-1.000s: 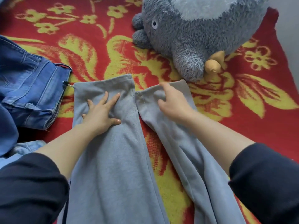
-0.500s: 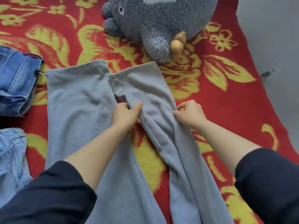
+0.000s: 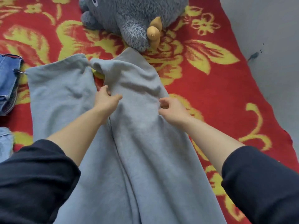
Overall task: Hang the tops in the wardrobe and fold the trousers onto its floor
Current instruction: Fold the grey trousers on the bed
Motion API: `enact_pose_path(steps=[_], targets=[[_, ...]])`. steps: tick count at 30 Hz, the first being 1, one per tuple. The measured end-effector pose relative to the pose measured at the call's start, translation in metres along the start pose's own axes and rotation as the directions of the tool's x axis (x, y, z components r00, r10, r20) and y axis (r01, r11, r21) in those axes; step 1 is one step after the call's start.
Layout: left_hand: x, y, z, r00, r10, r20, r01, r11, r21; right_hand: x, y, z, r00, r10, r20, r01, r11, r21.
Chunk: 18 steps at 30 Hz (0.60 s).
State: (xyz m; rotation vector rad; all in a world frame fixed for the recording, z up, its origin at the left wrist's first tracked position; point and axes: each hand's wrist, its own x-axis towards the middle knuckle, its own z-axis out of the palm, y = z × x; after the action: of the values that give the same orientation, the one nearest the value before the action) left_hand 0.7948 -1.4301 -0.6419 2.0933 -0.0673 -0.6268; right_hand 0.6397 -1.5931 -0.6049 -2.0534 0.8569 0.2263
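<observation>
Grey sweat trousers lie spread on a red and yellow flowered blanket, legs pointing away from me. My left hand pinches the inner edge of the right trouser leg about halfway up. Fingers curled, my right hand grips that same leg's outer edge. The right leg is bunched and wrinkled between my hands, its cuff touching a plush toy. Between the cuffs a strip of blanket shows.
A large grey plush toy with a tan horn sits at the top of the blanket. Folded blue jeans lie at the left edge, with lighter denim below them. Grey floor runs along the right.
Both hands left the cuffs and came down to mid-leg, taking hold of the right leg's two edges. That leg has been drawn left against the other leg and is now wrinkled.
</observation>
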Motion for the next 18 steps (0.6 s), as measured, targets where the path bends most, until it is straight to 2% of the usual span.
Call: enact_pose_path(steps=[2,4,6,8,10,12,15,18], targets=[[-0.002,0.0,0.0,0.998,0.003,-0.059,0.002,0.997,0.075,-0.009,0.013,0.002,0.999,-0.04,-0.032,0.037,0.993,-0.109],[-0.012,0.007,0.0,0.989,0.12,-0.084,-0.094,0.96,0.265,-0.014,0.021,0.004,0.994,-0.108,-0.001,0.105,0.97,-0.22],[-0.041,0.007,0.008,0.954,0.3,-0.017,-0.257,0.845,0.469,-0.023,0.028,0.009,0.983,-0.176,0.048,0.182,0.929,-0.322],[-0.089,-0.009,0.023,0.903,0.41,0.128,-0.405,0.713,0.573,-0.044,0.04,0.018,0.973,-0.211,0.09,0.229,0.868,-0.441],[-0.147,-0.042,0.039,0.87,0.396,0.294,-0.489,0.612,0.621,-0.076,0.063,0.027,0.969,-0.214,0.124,0.247,0.808,-0.534],[-0.211,-0.075,0.049,0.859,0.331,0.39,-0.512,0.534,0.673,-0.119,0.092,0.036,0.965,-0.217,0.151,0.263,0.752,-0.605],[-0.296,-0.109,0.057,0.88,0.256,0.401,-0.475,0.514,0.714,-0.188,0.134,0.044,0.974,-0.16,0.163,0.228,0.718,-0.658],[-0.359,-0.129,0.062,0.848,0.271,0.456,-0.529,0.492,0.691,-0.258,0.172,0.046,0.983,-0.056,0.176,0.163,0.709,-0.686]])
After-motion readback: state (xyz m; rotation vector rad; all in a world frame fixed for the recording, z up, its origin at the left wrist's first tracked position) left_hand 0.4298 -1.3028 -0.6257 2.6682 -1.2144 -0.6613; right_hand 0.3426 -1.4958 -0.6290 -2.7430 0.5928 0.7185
